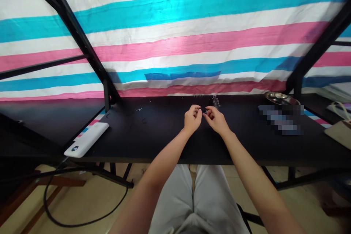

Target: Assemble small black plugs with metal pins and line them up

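Above the black table (153, 135), my left hand (192, 119) and my right hand (218, 119) meet with fingers pinched. Between their fingertips is a small dark piece (203, 110), too small to name and blending into the tabletop. Just beyond my right hand lies a cluster of small grey, bead-like pieces (216, 102). A short row of thin dark teeth or prongs (197, 96) shows at the table's back edge, behind my left hand.
A white power strip or power bank (87, 140) with a cable lies at the left edge. A shiny metal dish (282, 98) stands at the back right, near a blurred-out object (281, 119). White scraps (139, 109) lie on the left. Striped sheeting (175, 40) hangs behind.
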{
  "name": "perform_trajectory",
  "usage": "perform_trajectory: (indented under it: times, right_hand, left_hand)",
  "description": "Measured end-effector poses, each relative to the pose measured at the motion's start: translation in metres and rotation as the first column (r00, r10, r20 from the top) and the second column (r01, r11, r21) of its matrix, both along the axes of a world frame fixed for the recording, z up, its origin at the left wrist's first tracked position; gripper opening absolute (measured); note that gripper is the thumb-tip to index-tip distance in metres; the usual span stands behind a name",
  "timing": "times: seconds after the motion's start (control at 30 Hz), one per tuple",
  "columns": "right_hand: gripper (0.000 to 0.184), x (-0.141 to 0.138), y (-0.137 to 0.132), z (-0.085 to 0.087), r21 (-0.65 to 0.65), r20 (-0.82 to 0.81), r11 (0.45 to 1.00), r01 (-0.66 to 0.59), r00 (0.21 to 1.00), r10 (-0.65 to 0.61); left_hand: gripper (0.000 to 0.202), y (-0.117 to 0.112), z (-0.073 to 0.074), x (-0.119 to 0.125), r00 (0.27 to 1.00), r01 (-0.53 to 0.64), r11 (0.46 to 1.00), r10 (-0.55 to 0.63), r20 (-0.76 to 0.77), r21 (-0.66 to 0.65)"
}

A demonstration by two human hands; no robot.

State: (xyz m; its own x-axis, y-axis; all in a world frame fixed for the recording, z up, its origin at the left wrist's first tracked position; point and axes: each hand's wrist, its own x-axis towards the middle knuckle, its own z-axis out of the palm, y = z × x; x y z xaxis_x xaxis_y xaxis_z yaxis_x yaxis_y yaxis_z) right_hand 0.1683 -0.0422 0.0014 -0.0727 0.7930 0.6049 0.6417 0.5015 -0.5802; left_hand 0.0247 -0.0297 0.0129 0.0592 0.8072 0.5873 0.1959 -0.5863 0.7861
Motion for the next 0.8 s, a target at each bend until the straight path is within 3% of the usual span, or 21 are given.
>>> perform_trajectory:
  times: [0.13,0.37,0.47,0.63,0.8]
  right_hand:
    - [0.041,-0.003,-0.003,0.001,-0.017,-0.032,0.997,-0.073,0.997,0.072]
    - [0.036,-0.005,-0.003,0.001,0.011,-0.046,0.998,-0.058,0.997,0.058]
    - [0.032,-0.005,-0.003,0.001,0.027,-0.053,0.998,-0.059,0.997,0.06]
    - [0.032,-0.005,-0.003,0.002,-0.006,-0.053,0.999,-0.05,0.997,0.05]
    - [0.035,-0.005,-0.002,0.001,-0.038,-0.064,0.997,-0.065,0.996,0.062]
  left_hand:
    - [0.012,-0.001,0.001,0.001,1.0,-0.002,1.0,0.002,-0.001,-0.021]
    - [0.012,0.0,0.004,0.002,0.998,0.003,1.0,-0.001,0.061,-0.03]
    - [0.016,0.003,0.003,0.003,0.993,0.047,0.992,-0.034,0.111,-0.114]
    - [0.023,0.009,0.0,0.004,0.965,0.257,0.921,-0.225,0.137,-0.294]
    - [0.02,0.019,0.001,-0.009,0.971,0.227,0.908,-0.239,0.009,-0.351]
